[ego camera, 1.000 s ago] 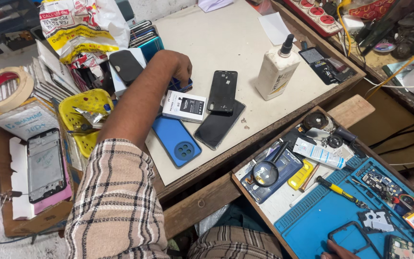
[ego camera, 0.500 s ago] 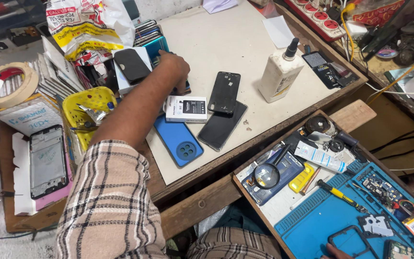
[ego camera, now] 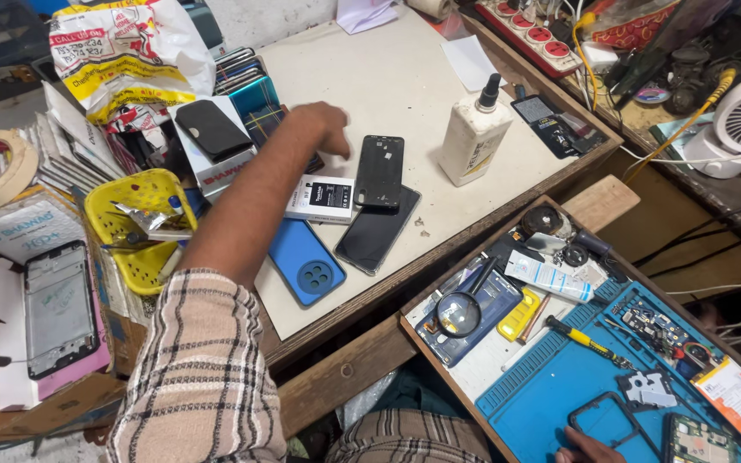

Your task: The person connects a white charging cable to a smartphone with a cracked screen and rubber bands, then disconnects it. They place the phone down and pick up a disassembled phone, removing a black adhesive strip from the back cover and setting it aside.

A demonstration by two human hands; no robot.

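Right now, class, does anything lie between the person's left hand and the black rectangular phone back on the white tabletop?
Nothing visible does. The left hand is just left of the black rectangular phone back, with bare table between. The white battery pack lies nearer the person, off that line.

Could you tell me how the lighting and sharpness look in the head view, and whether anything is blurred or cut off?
Head view: even, soft light on the pale table, with only faint shadows; the left hand is slightly motion-blurred, while the white glue bottle and blue phone cover are sharp; the right hand is cropped by the bottom edge; straight edges bow slightly toward the corners.
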